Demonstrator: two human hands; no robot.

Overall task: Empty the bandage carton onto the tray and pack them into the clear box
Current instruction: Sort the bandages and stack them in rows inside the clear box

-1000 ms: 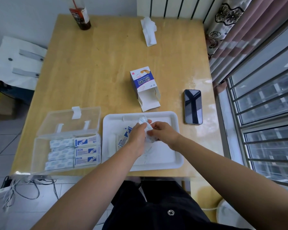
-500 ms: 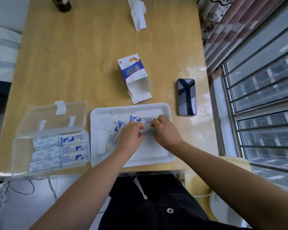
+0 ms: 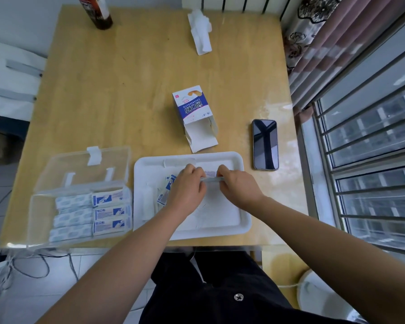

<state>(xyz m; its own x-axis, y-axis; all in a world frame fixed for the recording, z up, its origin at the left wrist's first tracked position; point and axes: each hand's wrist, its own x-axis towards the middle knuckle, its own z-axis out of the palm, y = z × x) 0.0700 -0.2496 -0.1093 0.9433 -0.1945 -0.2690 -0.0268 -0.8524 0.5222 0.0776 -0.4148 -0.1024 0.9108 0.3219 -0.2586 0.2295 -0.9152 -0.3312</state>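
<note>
Over the white tray, my left hand and my right hand pinch the two ends of a thin stack of bandages. More loose bandages lie on the tray, partly hidden under my left hand. The blue and white bandage carton lies on its side behind the tray, with its open flap toward me. The clear box stands left of the tray, lid open, with three rows of bandages inside.
A black phone lies right of the tray. At the table's far edge are a dark bottle and a crumpled white paper. A white chair stands at the left; window bars are on the right.
A second ago both hands held a crumpled white wrapper above the tray. They have since lowered onto the tray and taken hold of a flat stack of bandages by its ends.
</note>
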